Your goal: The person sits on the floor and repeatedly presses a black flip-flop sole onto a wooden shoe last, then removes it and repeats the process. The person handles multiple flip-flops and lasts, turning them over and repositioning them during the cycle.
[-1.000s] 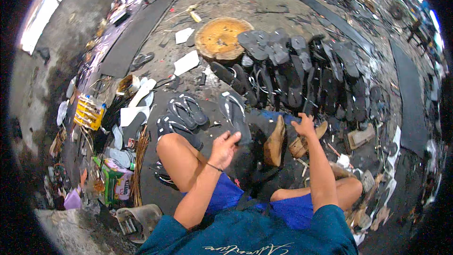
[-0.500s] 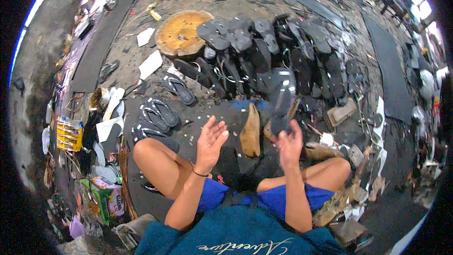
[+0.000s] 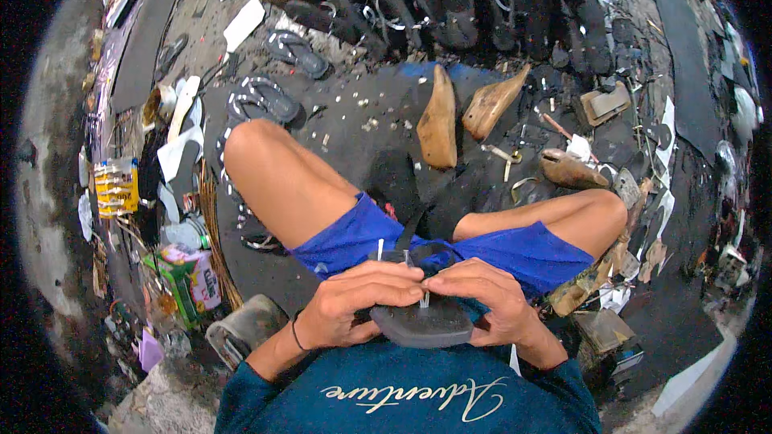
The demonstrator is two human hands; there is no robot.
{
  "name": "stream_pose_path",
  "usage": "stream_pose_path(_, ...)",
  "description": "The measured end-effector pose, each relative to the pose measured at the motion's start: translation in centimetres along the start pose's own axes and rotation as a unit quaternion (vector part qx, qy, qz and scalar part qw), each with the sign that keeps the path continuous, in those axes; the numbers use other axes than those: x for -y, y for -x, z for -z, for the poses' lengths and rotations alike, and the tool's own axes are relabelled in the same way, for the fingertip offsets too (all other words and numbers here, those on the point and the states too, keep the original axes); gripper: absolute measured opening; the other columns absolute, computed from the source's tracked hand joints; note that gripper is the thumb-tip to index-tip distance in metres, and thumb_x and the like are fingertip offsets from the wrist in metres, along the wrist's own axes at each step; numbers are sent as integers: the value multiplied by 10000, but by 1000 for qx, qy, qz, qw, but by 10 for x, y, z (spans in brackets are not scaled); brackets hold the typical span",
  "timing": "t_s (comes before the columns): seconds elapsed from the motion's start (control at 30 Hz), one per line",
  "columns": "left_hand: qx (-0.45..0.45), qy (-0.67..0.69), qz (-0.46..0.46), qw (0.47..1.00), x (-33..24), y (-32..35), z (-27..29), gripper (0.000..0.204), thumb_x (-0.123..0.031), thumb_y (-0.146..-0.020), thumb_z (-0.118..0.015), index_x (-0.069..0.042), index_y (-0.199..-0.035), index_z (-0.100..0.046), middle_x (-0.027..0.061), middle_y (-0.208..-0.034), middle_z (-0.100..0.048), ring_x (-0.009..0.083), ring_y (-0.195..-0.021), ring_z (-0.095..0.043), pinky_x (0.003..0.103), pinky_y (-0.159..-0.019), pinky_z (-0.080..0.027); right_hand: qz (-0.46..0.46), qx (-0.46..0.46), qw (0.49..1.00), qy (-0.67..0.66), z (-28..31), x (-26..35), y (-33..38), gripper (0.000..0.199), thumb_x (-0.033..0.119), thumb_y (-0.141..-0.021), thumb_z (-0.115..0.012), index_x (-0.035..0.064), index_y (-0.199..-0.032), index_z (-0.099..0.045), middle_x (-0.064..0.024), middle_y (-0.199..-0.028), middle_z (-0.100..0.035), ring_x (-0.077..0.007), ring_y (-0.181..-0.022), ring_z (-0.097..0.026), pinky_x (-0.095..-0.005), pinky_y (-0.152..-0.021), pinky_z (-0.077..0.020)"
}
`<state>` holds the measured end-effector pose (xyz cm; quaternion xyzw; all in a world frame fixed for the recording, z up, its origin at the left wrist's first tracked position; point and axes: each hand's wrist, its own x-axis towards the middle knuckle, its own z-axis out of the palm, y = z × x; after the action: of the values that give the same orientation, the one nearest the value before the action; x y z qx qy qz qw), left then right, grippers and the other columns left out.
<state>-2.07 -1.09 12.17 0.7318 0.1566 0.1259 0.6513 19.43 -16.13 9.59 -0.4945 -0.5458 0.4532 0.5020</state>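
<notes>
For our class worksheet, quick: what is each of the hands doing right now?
Left hand: closed on the black flip-flop sandal.
Right hand: closed on the same sandal.

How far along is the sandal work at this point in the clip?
Done: rows of black sandals with straps fitted lie on the floor ahead, and more pairs to the left. In hand: the left hand and right hand hold one black sandal over the lap, fingers at its strap. Left: whether that strap is seated cannot be told; three wooden shoe lasts lie untouched.
</notes>
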Motion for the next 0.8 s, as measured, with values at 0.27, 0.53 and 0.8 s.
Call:
stream_pose_path(0.27, -27, 20, 22, 999, 6, 25, -10, 307, -238, -867, -738, -27, -1088, -705, 164, -1120, -723, 362, -1103, -676, 538, -1018, -500, -6, 57, 998, 35, -9, 5, -7, 491, 146, -722, -760, 83, -1195, -645, -109, -1218, -651, -317, -1119, -640, -418, -940, -512)
stream_pose_path(0.53, -74, 38, 65, 994, 8, 29, -9, 277, -16, -762, -776, -15, -1027, -696, 143, -1081, -730, 298, -1063, -705, 411, -963, -540, 45, 124, 991, -30, -7, -32, -27, 438, 227, -739, -806, 102, -1131, -655, -98, -1182, -610, -335, -1318, -471, -485, -1104, -375)
stream_pose_path(0.8, -313, 261, 360, 839, 33, -16, 7, 620, -117, -768, -744, -5, -1331, -510, 135, -1143, -656, 269, -1000, -668, 426, -930, -547, -239, -199, 817, 486, -28, -225, -122, 996, 344, -735, -857, 166, -1538, -294, -191, -1494, -291, -405, -1309, -427, -555, -1002, -447)
